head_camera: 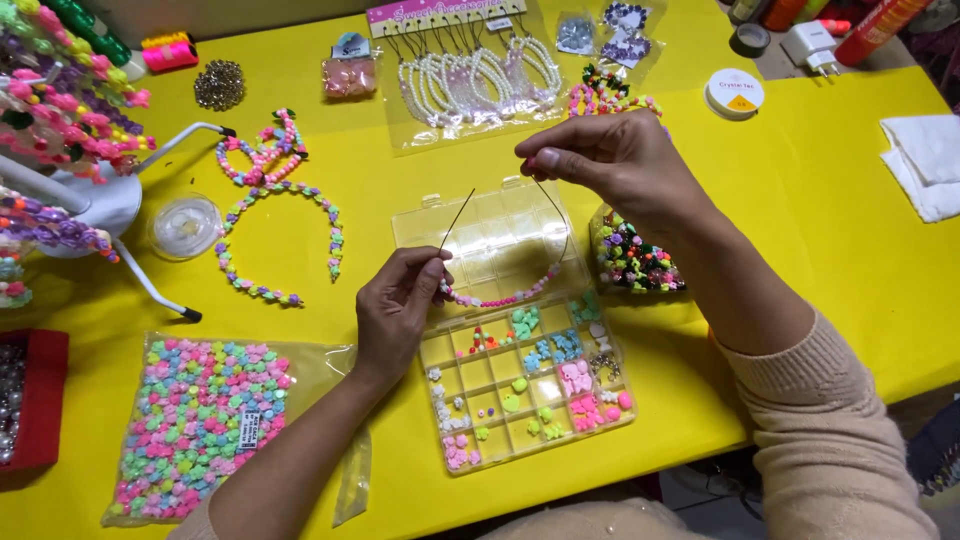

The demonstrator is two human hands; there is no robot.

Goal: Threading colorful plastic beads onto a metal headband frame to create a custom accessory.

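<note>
while the left hand (398, 300) pinches one wire (560, 215) end and the right hand (600, 152) pinches the other above the compartment box (500, 400), pink beads (495, 297) fill only the sagging middle; both wire ends remain bare.

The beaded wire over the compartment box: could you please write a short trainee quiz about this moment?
1. True or false: the left hand pinches the beaded wire at its lower end.
2. What lies under the wire? A) a red tray B) the clear compartment box C) a white cloth
3. Fill in: the right hand holds the wire's ____ end, above the box.

Key: 1 true; 2 B; 3 upper.
</note>
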